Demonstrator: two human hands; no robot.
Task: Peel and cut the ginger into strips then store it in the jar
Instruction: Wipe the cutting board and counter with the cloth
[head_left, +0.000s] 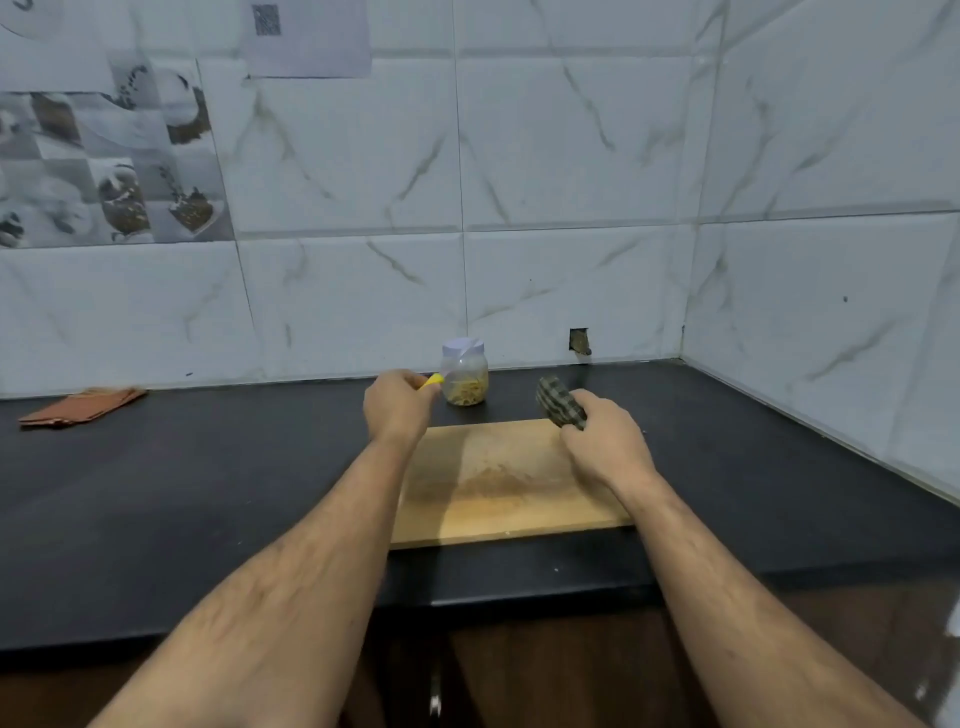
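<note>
Looks basically done: strips are packed in the lidded jar (465, 378). A yellow tool (432, 382) is gripped by the left hand (397, 408), a checked cloth (560, 402) by the right hand (605, 447). Only the messy cutting board (498, 483) is left.

An orange folded cloth (83, 407) is lying at the far left of the dark desk (208, 493), close to the wall. A sheet of paper (309, 39) with a printed code is hanging on the marble-patterned tiles (571, 156), and patterned picture tiles (104, 171) are filling the wall's left side
</note>
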